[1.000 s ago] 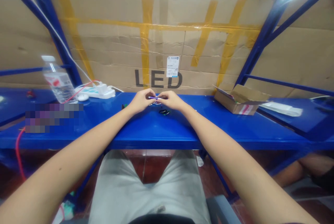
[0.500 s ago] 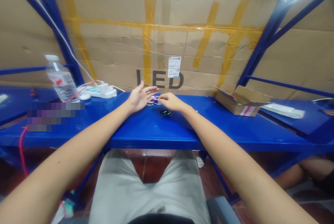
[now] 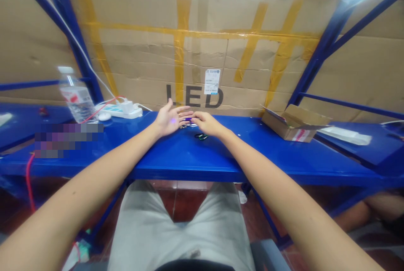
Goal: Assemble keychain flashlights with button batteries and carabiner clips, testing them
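Note:
My left hand [image 3: 168, 119] is open, palm turned toward my right hand, with the fingers stretched out. A violet spot of light falls on its palm. My right hand [image 3: 206, 123] is closed around a small purple flashlight [image 3: 188, 119] whose end points at the left palm. Small metallic pieces [image 3: 183, 126], too small to make out, show below the flashlight between the hands. On the blue table [image 3: 189, 157], just below my right hand, lies a small dark and green object [image 3: 201, 136] of unclear kind.
A water bottle [image 3: 77, 98] and a white power strip [image 3: 124, 110] with cables stand at the left. An open cardboard box [image 3: 293, 123] sits at the right, beside a white flat package [image 3: 347, 135]. A big cardboard sheet [image 3: 142, 60] rises behind the table.
A violet light spot now shows on my left palm, where none was visible before. Both hands keep nearly the same place, and the view has shifted slightly.

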Available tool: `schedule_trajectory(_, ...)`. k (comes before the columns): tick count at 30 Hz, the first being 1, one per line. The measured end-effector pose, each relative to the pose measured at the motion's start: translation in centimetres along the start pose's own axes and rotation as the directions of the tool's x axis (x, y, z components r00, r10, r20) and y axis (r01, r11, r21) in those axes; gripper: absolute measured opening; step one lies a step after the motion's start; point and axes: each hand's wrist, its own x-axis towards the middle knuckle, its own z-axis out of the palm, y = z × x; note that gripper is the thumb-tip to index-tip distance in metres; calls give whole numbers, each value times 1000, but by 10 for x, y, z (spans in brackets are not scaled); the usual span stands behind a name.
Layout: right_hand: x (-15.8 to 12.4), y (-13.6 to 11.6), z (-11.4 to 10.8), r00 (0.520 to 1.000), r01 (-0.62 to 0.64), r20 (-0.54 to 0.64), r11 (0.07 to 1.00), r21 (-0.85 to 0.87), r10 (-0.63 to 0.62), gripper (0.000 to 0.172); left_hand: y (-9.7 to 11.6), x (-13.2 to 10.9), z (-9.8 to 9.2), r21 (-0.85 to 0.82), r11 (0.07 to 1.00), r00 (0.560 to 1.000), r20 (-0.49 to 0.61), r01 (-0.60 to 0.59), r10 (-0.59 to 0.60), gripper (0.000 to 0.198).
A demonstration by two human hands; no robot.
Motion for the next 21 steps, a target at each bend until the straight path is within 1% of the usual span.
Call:
schedule_trajectory(3,-1,-1,1,1000,14,9,1000,-8,-14,28,0,0,0,23,1000,1000,0,4,-4,89)
schedule_trajectory(7,-2,-4,1,1000,14,-17,999,-45,-15,29,-1,1,-1,-60,998,1000,-13,21,-22,86)
schedule_trajectory(11,-3,-6,0,1000,0,-29,999,-40,-2,28,-2,1,-1,-115,993,999,-23,32,-35,84)
schedule_trajectory(17,-3,-6,0,1000,-6,-11,999,-36,5,28,0,0,1,-62,998,999,-16,30,-31,89)
schedule_trajectory(21,-4,-7,-1,1000,-9,-14,998,-54,8,28,0,0,1,-54,998,999,-21,34,-35,86)
